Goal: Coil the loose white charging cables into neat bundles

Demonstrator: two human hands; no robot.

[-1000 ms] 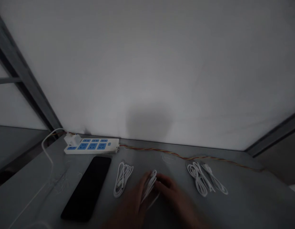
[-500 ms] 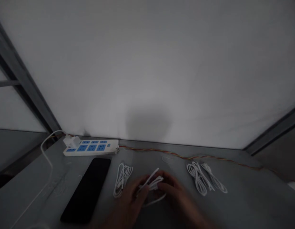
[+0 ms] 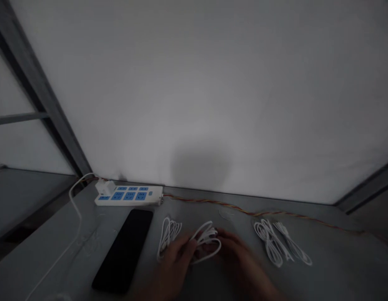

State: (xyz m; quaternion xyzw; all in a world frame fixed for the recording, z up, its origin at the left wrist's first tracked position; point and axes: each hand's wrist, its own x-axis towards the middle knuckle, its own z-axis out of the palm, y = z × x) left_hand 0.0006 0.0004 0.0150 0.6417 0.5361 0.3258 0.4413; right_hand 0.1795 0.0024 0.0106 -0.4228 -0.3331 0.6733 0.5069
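Observation:
Near the bottom centre, a looped white cable is held between my hands. My left hand pinches its left side between thumb and fingers. At the cable's right side, my right hand has its fingers curled behind the loops; its fingertips are partly hidden. A coiled white cable lies just left of my left hand, partly covered by it. Two more white cable bundles lie on the table to the right, a larger one and a thinner one.
A black phone lies left of my hands. Behind it stands a white power strip with blue sockets and a white plug-in charger, whose cable runs down the left. Twisted red and yellow wires run along the wall.
The held cable's loops have opened out, and my right thumb no longer lies over them. The whole view has shifted, so the table items appear slightly farther right.

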